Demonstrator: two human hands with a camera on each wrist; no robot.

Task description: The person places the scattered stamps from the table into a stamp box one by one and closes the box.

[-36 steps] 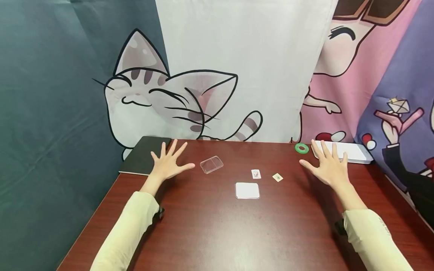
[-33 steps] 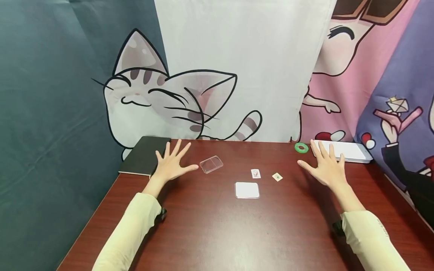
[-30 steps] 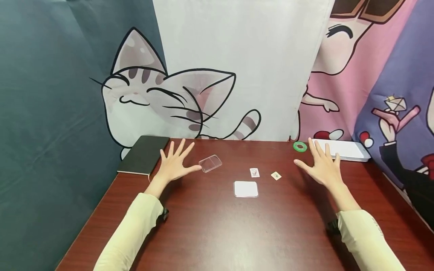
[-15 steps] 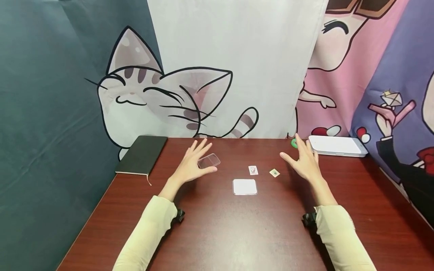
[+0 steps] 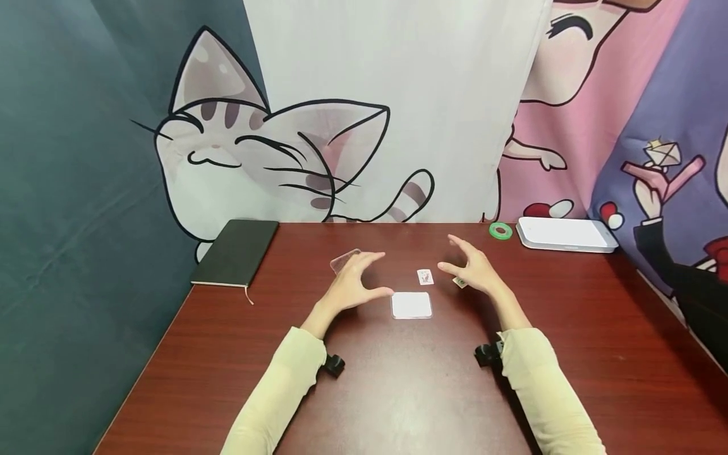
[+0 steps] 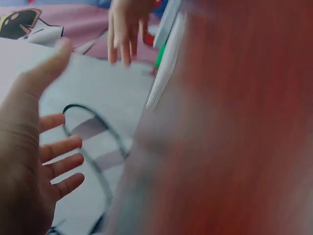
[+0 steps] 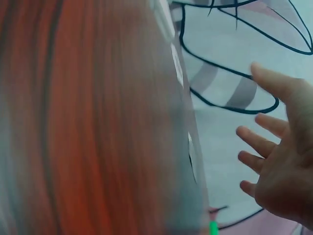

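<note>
Head view forward and down, close wrist views — tabletop [image 5: 409, 392] shared

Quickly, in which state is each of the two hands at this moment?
Left hand: open, holding nothing.
Right hand: open, holding nothing.

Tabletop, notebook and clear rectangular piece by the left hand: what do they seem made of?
Tabletop: wood or wood-look laminate, satin; red-brown grain and soft glare.
Notebook: paper pages, by the pale edge; matte, glare-free cover, perhaps leatherette or card.
Clear rectangular piece: probably smooth plastic, as red-brown shows through; glass isn't excluded.
</note>
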